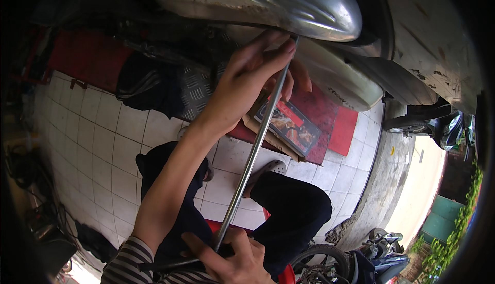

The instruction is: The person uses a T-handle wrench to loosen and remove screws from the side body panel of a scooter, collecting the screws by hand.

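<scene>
My left hand (263,70) reaches up beneath a silver metal housing (263,0) on a motorcycle, its fingers curled round the upper part of a long chrome bar (252,160). The bar's top end goes up to the housing's underside, where its tip is hard to make out. My right hand (232,255) grips the lower end, where a dark angled handle (175,263) turns off to the left. A second pale metal cover (340,78) hangs just behind my left hand.
A red lift platform (85,57) with tread plate, a dark cloth (144,83) and a flat printed box (289,127) lies below the motorcycle. My legs (283,201) straddle a red seat over white tiles (103,124). Other motorcycles (356,263) stand at right, beside a pavement.
</scene>
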Motion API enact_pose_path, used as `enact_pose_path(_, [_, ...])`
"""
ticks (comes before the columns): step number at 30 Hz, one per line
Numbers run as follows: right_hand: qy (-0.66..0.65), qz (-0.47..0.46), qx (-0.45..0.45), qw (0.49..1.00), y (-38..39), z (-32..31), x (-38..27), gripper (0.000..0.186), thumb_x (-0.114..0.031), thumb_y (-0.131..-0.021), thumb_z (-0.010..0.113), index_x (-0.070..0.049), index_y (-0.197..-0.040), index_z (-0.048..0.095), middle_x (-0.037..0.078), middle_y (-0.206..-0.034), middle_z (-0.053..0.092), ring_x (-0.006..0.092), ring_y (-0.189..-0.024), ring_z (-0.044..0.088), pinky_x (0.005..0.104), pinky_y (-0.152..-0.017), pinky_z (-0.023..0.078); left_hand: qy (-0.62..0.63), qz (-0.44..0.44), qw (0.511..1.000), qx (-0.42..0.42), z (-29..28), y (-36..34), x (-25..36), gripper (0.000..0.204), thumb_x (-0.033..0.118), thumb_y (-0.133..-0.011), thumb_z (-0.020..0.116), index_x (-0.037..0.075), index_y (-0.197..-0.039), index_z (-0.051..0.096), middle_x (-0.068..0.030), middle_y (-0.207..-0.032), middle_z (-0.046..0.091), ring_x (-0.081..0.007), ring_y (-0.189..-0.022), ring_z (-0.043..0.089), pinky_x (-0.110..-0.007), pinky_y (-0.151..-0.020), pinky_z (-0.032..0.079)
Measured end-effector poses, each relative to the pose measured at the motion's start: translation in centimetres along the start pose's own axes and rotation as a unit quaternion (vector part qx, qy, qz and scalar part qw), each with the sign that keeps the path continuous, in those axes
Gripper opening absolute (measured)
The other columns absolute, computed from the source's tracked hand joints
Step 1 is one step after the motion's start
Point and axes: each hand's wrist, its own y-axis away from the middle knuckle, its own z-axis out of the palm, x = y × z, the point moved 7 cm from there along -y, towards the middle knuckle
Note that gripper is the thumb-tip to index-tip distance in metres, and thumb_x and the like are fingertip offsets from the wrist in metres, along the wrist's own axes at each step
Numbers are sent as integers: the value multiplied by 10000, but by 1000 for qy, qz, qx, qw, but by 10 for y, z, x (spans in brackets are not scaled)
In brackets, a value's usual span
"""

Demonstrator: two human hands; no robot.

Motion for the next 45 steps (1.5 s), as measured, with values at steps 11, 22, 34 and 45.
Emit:
enact_pose_path(11, [18, 19, 0, 1000, -13, -13, 5, 511, -109, -721, 705, -244, -1213, 705, 72, -833, 378, 173, -604, 525, 305, -464, 489, 29, -7, 999, 31, 3, -2, 0, 270, 276, -1034, 506, 48, -1177, 534, -129, -903, 703, -122, -615, 598, -243, -568, 470])
enact_pose_path(22, [-15, 33, 72, 997, -8, -27, 10, 428, -13, -733, 691, -141, -1141, 688, 89, -1049, 613, 249, -878, 651, 388, -792, 534, -101, -60, 993, 19, -7, 61, 1, 301, 223, -1056, 467, 8, -1216, 603, -95, -882, 659, -120, -741, 607, -251, -712, 482])
enact_pose_path(34, [-425, 74, 205, 878, 8, -23, 29, 303, -89, -997, 590, -18, -1204, 381, 175, -1161, 662, 157, -1066, 619, 289, -863, 496, 81, -42, 984, 156, 45, 232, 25, 245, 208, -1002, 604, 8, -1096, 499, -92, -888, 622, -173, -766, 639, -306, -725, 527])
enact_pose_path(45, [-60, 95, 365, 924, 61, -47, 31, 388, -114, -898, 704, -28, -1245, 553, 168, -1261, 521, 313, -1021, 620, 405, -945, 457, -172, 98, 962, 186, 55, 221, 86, 168, 29, -958, 628, -2, -1017, 474, -107, -822, 662, -166, -658, 685, -260, -588, 542])
